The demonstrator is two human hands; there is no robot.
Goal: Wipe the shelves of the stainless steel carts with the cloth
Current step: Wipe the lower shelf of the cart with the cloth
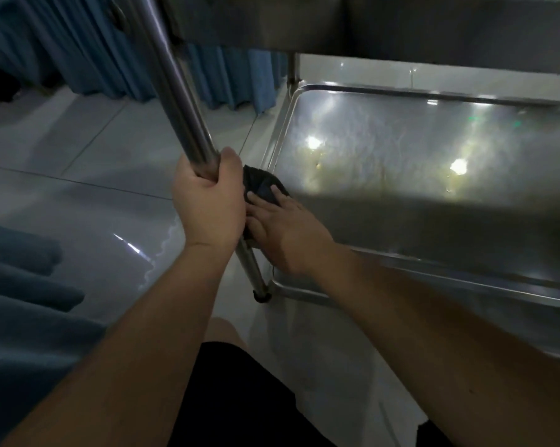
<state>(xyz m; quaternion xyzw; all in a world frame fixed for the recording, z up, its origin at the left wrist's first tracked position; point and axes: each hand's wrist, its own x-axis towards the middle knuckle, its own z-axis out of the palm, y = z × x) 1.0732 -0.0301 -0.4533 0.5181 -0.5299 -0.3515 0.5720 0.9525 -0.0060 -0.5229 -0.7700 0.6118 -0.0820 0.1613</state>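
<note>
The stainless steel cart's lower shelf (417,162) fills the right of the view, shiny with two bright light reflections and some yellowish smears. A dark cloth (261,186) lies at the shelf's near left corner. My right hand (283,230) presses flat on the cloth, fingers straight. My left hand (209,201) grips the cart's upright steel post (178,101), fingers curled round it. Part of the cloth is hidden behind my left hand.
The cart's upper shelf (385,24) overhangs at the top. Blue curtains (88,59) hang at the back left and a blue fabric (23,301) lies at the left. The pale tiled floor (78,162) surrounds the cart. My knee in black shorts (236,391) is below.
</note>
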